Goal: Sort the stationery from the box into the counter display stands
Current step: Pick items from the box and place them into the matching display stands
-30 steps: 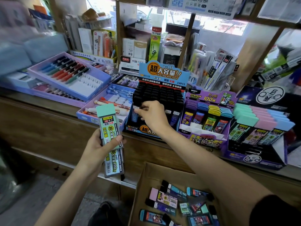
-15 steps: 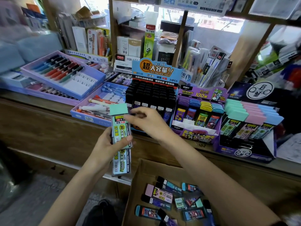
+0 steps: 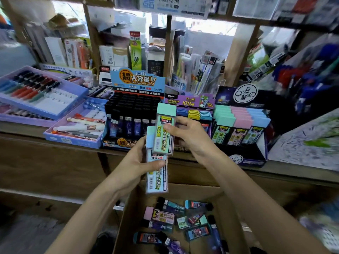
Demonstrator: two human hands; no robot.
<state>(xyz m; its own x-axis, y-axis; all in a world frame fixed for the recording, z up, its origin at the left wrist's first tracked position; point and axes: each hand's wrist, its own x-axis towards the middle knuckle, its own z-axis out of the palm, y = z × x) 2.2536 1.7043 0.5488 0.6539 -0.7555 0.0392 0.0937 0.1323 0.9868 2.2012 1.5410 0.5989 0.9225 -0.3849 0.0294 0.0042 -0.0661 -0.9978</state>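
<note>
A green-capped refill case (image 3: 163, 133) is gripped upright in the right hand (image 3: 190, 138), the thumb laid across its label and the fingers curled behind; the case lies at 9 o'clock of that hand. A blue-capped refill case (image 3: 157, 182) is gripped in the left hand (image 3: 135, 162), the thumb pressed over its front, and it lies at 3 o'clock of that hand, with its lower end hanging past the palm toward 6 o'clock. The green-capped case is overlapped onto the top of the blue-capped one and appears to touch it. Both are held over the counter (image 3: 293, 171) edge. A pastel display stand (image 3: 244, 154) is seen at 2 o'clock, and a cardboard box (image 3: 128, 213) of loose cases (image 3: 183, 220) at 6 o'clock.
</note>
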